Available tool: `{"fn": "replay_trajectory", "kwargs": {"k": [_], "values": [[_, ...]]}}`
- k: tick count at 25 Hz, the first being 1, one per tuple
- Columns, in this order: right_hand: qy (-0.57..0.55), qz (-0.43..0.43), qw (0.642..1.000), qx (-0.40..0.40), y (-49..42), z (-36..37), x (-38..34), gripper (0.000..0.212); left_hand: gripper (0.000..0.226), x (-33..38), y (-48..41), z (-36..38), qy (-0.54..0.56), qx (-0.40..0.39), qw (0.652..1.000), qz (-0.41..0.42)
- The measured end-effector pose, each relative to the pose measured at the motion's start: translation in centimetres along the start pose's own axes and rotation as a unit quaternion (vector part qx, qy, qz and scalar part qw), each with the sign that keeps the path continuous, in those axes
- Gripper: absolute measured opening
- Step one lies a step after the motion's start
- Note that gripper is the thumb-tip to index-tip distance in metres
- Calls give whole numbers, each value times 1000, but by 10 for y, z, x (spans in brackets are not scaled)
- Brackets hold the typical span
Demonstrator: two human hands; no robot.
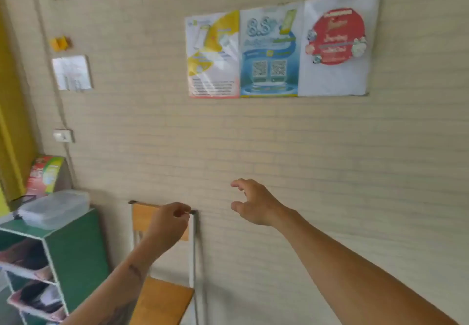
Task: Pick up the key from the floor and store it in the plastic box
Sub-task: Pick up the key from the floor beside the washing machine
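Plastic box (54, 208) sits up-left of both hands on green shelf (76, 243), nearer L hand (168, 225), pinched on sth small—key? can't tell; R hand (253, 203) open, empty.

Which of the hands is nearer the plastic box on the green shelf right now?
Left. The left hand, fingers pinched, is to the right of the plastic box, over the chair back. The right hand, open, is farther right against the wall.

- Both forearms are bare, with no sleeves in view.
- The left forearm (132, 271) bears a dark mark near the wrist.
- Both hands are bare, without gloves.
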State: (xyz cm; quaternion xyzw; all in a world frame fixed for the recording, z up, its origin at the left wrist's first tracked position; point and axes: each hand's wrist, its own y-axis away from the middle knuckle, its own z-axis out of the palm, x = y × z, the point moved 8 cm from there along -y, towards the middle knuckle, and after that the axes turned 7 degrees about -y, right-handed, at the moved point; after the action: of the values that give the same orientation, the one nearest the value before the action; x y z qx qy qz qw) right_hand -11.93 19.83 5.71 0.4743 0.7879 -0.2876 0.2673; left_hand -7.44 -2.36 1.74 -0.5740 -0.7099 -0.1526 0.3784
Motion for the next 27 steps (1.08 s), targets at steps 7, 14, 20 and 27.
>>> {"fn": "replay_trajectory", "kwargs": {"k": [7,14,20,27], "values": [[46,93,995,16,92,-111,167,58,23,111,36,194,113,-126,985,-19],[86,202,974,56,215,-249,326,58,25,277,99,373,144,-265,953,43],[62,308,939,137,310,-349,434,56,26,404,136,504,120,-371,913,120],[25,433,873,222,389,-431,568,54,27,519,161,670,104,-483,847,195]]}}
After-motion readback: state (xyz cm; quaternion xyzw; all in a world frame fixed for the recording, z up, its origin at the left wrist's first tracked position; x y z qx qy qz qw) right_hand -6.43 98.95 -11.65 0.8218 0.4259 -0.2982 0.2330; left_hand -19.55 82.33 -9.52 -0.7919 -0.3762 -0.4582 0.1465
